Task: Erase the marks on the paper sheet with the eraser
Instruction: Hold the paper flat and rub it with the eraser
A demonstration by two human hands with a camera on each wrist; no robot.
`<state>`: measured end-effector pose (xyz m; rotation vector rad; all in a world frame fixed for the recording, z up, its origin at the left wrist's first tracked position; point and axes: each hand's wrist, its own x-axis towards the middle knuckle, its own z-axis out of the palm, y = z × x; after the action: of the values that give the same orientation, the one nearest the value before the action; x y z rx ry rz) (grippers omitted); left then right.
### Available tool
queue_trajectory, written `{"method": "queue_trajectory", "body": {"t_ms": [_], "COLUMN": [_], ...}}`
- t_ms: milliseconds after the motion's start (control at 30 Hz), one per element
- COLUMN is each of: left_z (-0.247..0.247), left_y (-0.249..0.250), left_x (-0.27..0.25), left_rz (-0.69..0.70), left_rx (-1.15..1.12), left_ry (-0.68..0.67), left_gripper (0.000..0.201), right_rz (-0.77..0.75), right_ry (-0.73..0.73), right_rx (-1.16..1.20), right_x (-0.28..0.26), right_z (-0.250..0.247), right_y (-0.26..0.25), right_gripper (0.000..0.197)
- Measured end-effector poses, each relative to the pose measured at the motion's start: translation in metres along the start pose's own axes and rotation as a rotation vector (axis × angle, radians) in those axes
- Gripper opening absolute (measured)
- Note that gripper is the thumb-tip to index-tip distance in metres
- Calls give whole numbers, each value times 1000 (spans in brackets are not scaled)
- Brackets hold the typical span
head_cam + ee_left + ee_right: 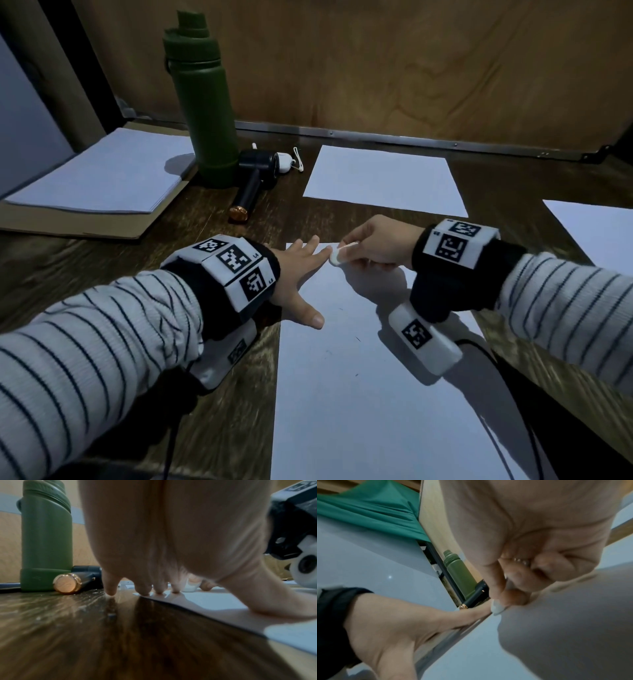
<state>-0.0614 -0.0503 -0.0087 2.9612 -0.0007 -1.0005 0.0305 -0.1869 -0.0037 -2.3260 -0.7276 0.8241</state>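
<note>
A white paper sheet lies in front of me on the dark wooden table, with a few faint pencil marks near its middle. My left hand lies flat with spread straight fingers, pressing the sheet's far left corner and edge. My right hand pinches a small white eraser between thumb and fingers, its tip on the paper near the top edge, right beside my left fingertips. The right wrist view shows the eraser touching the sheet next to the left hand.
A green bottle stands at the back left, with a black handheld device lying beside it. A paper stack on cardboard sits far left. Two more sheets lie behind and at the right edge. A wooden panel closes the back.
</note>
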Motion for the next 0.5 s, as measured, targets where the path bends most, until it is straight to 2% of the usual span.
{"method": "queue_trajectory", "body": {"t_ms": [100, 233, 300, 400, 500], "left_z": [1, 1, 1, 1, 1], "left_y": [-1, 0, -1, 2, 4], "left_x": [2, 4, 2, 0, 0], "left_rz": [-6, -12, -14, -16, -21], "left_rx": [15, 24, 21, 18, 22], "left_ry": [-2, 1, 5, 12, 19], "left_gripper": [114, 115, 115, 113, 113], "right_rz": [-16, -34, -30, -24, -98], "right_ry": [-85, -313, -271, -67, -86], "right_rx": [-151, -240, -219, -142, -197], "right_x": [-19, -52, -47, -29, -37], "right_z": [3, 11, 11, 10, 16], "right_y": [6, 11, 6, 1, 7], "right_gripper": [25, 17, 16, 19, 14]}}
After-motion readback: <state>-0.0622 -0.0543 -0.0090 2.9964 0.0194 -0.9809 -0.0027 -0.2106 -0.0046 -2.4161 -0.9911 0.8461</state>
